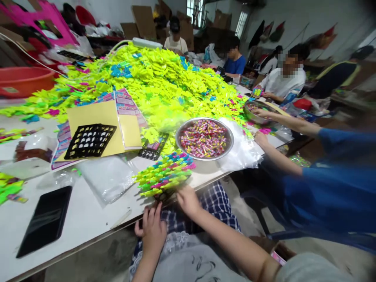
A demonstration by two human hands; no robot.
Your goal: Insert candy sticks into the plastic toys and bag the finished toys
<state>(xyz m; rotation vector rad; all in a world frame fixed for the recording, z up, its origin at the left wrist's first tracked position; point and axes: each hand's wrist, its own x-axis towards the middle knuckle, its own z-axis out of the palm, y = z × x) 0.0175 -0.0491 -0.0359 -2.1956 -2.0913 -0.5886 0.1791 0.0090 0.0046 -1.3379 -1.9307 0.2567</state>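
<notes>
A black grid tray (164, 196) at the table's front edge carries dense rows of yellow, green, pink and blue plastic pieces (164, 172). My left hand (153, 225) is at its near left side, fingers bent on the black rim. My right hand (188, 200) is closed at the tray's near right corner, its fingertips partly hidden. A metal bowl (205, 157) of small pink wrapped pieces (205, 137) stands just behind to the right. Another black grid (89, 141) lies on yellow card (129, 131), and a third grid (152, 147) lies flat beside it.
A large heap of yellow pieces (164, 78) covers the table's middle. A phone (45, 219) and clear bags (104, 178) lie at the left, near an orange basin (25, 80). A person in blue (337, 176) reaches towards a second bowl (257, 117). Others sit farther back.
</notes>
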